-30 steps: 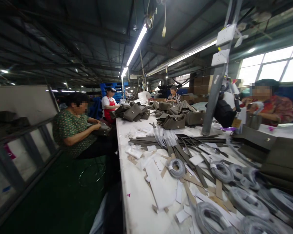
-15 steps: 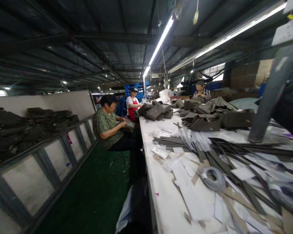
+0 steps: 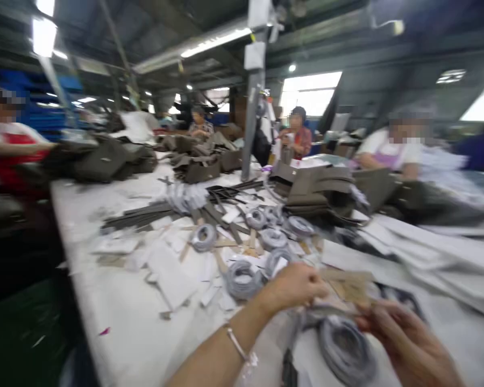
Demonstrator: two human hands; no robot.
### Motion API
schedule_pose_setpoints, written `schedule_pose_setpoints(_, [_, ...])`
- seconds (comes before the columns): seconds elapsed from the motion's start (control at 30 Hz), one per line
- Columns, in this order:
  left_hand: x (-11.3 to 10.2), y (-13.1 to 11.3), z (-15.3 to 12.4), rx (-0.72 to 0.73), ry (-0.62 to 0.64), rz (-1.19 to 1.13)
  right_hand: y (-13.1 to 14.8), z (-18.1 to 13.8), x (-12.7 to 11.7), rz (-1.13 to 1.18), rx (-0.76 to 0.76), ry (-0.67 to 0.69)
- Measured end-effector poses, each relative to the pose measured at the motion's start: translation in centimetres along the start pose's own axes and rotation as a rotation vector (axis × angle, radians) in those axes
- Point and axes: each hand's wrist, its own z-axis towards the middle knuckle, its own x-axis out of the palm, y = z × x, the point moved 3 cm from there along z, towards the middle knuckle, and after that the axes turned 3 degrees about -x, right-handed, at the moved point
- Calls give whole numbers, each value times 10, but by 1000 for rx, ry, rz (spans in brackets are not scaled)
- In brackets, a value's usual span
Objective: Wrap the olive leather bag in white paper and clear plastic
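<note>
Cardboard strip (image 3: 349, 284) sits at 5 o'clock, pinched by the left hand (image 3: 294, 285) and the right hand (image 3: 403, 336), both closed on it. Just below lies a grey coil (image 3: 344, 349). Farther, at 12 o'clock, more coils (image 3: 272, 238) and dark straps (image 3: 145, 216) cover the white table (image 3: 116, 301).

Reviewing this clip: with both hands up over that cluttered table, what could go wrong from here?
The left hand and right hand pinch a thin tan strip above a grey coil; it could slip into the paper scraps. The blurred view suggests the head is moving, so the grip may be misjudged.
</note>
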Motion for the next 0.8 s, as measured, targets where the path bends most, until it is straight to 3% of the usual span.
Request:
schedule_pose_setpoints(0.07, [3, 0, 12, 56, -21, 49, 13, -4, -14, -8, -20, -42])
schedule_pose_setpoints(0.27, [4, 9, 9, 103, 11, 178, 24, 1, 0, 34, -72, -18])
schedule_pose_setpoints(0.57, [46, 0, 0, 131, -12, 439, 31, -5, -3, -204, -177, -8])
schedule_pose_setpoints(0.8, [70, 8, 4, 102, -80, 489, 34, -5, -11, -169, -206, -23])
